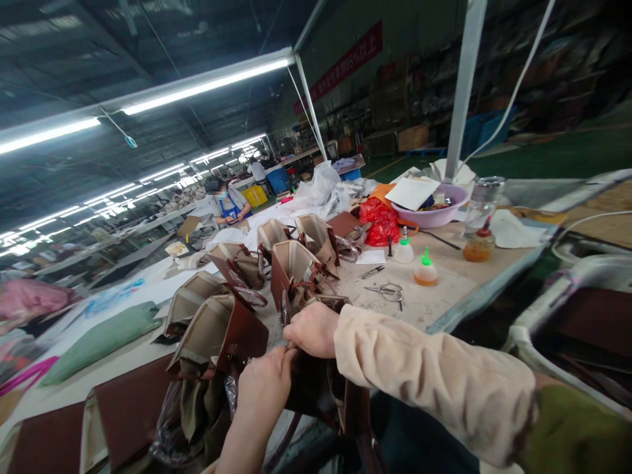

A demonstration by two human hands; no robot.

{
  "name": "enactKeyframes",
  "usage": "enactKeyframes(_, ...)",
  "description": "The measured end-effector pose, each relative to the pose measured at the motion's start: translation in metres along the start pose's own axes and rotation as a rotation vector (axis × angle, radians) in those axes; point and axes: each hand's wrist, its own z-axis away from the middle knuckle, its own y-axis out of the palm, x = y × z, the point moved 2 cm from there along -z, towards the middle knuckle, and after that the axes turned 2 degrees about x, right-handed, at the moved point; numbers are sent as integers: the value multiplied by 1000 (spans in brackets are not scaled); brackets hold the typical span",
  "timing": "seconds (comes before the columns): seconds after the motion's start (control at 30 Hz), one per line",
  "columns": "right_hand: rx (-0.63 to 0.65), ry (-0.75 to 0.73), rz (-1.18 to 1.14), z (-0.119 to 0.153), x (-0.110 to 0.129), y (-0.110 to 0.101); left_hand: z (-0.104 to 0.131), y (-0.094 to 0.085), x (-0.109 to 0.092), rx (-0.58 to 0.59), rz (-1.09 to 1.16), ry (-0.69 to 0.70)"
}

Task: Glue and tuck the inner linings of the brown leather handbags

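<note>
Low in the centre, my left hand (266,380) and my right hand (313,329) meet with curled fingers at the upper edge of a dark brown bag (311,388). Both pinch that edge, and the bag hangs below them at the table's near side. Several brown bags with beige linings stand just beyond and to the left, among them an open one (293,263) behind my hands and another (247,332) beside my left hand. Some of their handles are wrapped in clear plastic. Scissors (390,291) lie on the table to the right of the bags.
Glue bottles with green tips (425,271), a jar (478,245), a red plastic bag (380,220) and a purple basin (434,214) stand on the table's right part. A green cushion-like bundle (103,342) lies left. A person (230,204) sits beyond the table. A metal post rises at the back right.
</note>
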Motion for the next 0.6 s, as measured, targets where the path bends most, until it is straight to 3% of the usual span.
enactKeyframes(0.27,-143,-4,-28,5,-24,5,-2,7,8,-75,108,-46)
enactKeyframes(0.6,-66,19,-3,3,-25,0,-2,8,8,-79,147,-1)
